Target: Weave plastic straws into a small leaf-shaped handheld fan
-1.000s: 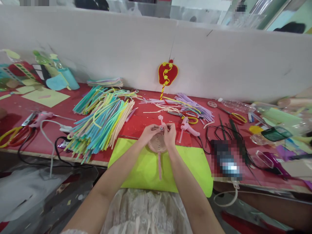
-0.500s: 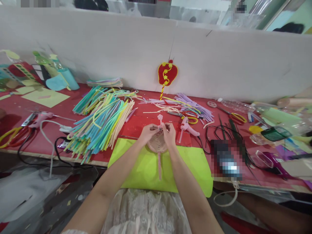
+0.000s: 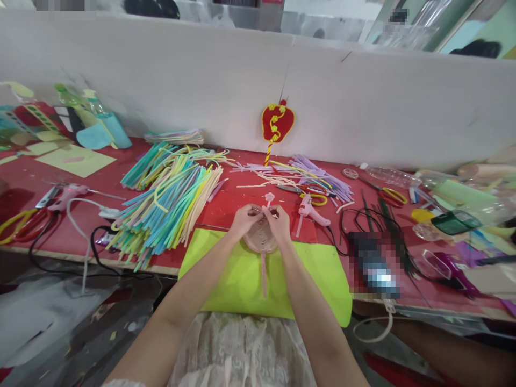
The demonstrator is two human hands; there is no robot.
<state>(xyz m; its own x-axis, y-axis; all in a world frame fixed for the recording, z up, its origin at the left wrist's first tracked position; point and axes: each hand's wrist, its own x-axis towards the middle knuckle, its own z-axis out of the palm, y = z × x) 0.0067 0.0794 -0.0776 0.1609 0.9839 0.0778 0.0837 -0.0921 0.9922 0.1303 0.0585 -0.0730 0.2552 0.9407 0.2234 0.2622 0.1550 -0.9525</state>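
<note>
Both my hands meet at the top rim of a small pink fan-shaped craft piece with a pink stick handle, lying on a lime green sheet. My left hand and my right hand pinch a thin pink strip with a little flower knot that sticks up between their fingertips. Both hands have their fingers closed on it.
A big heap of coloured foam strips lies to the left. Purple strips, yellow scissors and a pink glue gun lie behind my hands. A red fan ornament leans on the white wall. Cables and clutter fill the right side.
My fingertips have closed in tighter on the strip and the flower knot has shifted slightly right and lower; the hands stay over the fan.
</note>
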